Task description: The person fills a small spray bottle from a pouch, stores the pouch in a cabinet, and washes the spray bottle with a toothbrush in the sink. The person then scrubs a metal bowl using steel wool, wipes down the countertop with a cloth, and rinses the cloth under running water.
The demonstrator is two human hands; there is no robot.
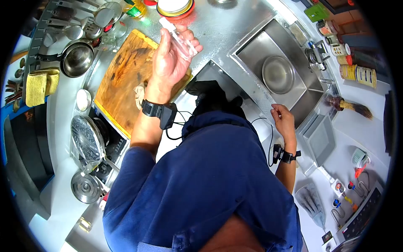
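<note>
Left hand (170, 63) and small clear bottle (183, 45). The left hand was turned palm upward, its thumb along one side and its fingers curled around the other, pinching the bottle between them. The bottle lay aslant across the fingers and upper palm, its white cap (168, 25) projecting past the thumb tip and its base toward the outer edge of the hand. From where I stood, it appeared to be thin plastic; if so, it would have handled as light and moderately stiff, yielding a little under a squeeze, unlikely to shatter, though its smooth wall could have slipped in a wet grasp. The sounder hold was probably around the middle of the body, leaving the cap free. How much it contained could not be told.

Beneath and beside the hand was a wooden cutting board (119, 75) bearing a crumpled pale cloth (140, 94). Beyond the cap stood a stack of dishes (174, 5), near a bottle of yellow-green liquid (134, 9).

The right hand (284, 122), well apart from the bottle, had its fingers loosely bent and gripped nothing visible. It was beside the steel sink (254, 46), in which sat a round metal bowl (278, 74); whether the fingertips touched the rim could not be told.
</note>
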